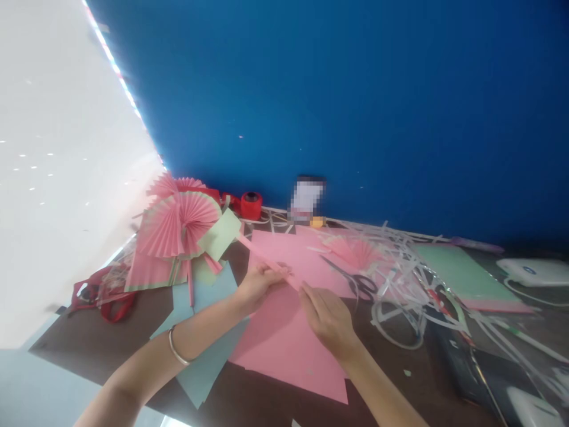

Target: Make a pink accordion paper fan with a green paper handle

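The left hand (256, 287) pinches a narrow pink paper strip (260, 252); the right hand (326, 320) grips its near end, over pink sheets (288, 344) mid-way along the tabletop (240, 391). Whether the strip's folding is finished, I cannot tell. Scissors (367, 287) lie to the right. Toward the far left corner, pleated fans (162, 228) look formed; the sheets lie flat, unpleated.

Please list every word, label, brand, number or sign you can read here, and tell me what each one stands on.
No text can be read.
White device at the right: a small blue mark, too blurred to read.
Dark object at the lower right: a small pale mark, too small to read.
Upright object at the back: pixelated, so nothing on it is legible.
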### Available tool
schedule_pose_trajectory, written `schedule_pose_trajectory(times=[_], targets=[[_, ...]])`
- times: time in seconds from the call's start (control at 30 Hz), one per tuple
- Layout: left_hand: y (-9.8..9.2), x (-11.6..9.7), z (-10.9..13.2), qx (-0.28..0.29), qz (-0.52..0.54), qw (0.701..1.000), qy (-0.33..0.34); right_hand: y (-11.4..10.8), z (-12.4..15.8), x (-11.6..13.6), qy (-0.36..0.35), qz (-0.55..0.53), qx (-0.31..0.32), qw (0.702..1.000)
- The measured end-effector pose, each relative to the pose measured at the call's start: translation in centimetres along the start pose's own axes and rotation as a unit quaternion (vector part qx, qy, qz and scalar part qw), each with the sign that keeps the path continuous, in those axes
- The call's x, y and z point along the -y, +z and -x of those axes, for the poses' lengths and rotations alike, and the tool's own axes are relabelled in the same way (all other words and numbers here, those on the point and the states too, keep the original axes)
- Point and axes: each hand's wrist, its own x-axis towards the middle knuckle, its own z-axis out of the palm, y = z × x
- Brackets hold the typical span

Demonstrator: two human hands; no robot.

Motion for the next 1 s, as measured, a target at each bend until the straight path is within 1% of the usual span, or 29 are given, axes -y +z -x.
schedule_pose_trajectory(times=[0.13, 0.3, 0.43, 0.6, 0.8, 0.93, 1.0], targets=[[-0.4, 0.3, -0.2, -0.009, 0.035, 0.999, 0.001, 0.0, 0.2, -0.1, 0.003, -0.017, 0.001, 1.0], [-0.7, 0.5, -0.9, -0.051, 0.069, 0.996, 0.014, -0.1, 0.1, -0.2, 0.005, -0.031, -0.007, 0.999], [-1.0, 0.3, -1.5, -0.074, 0.084, 0.994, 0.017, 0.2, 0.3, -0.1, 0.025, -0.056, 0.002, 0.998], [-1.2, -0.5, -2.1, -0.128, 0.095, 0.987, 0.02, 0.4, 0.7, -0.1, 0.04, -0.083, -0.006, 0.996], [-2.0, -1.3, -2.6, -0.153, 0.101, 0.982, 0.035, 0.5, 1.0, -0.1, 0.048, -0.074, -0.005, 0.996], [-2.5, -1.6, -2.9, -0.149, 0.102, 0.983, 0.038, 0.6, 1.3, -0.1, 0.057, -0.103, -0.001, 0.993], [-2.9, -1.9, -3.2, -0.157, 0.112, 0.98, 0.048, 0.6, 1.4, -0.2, 0.06, -0.111, -0.007, 0.992]])
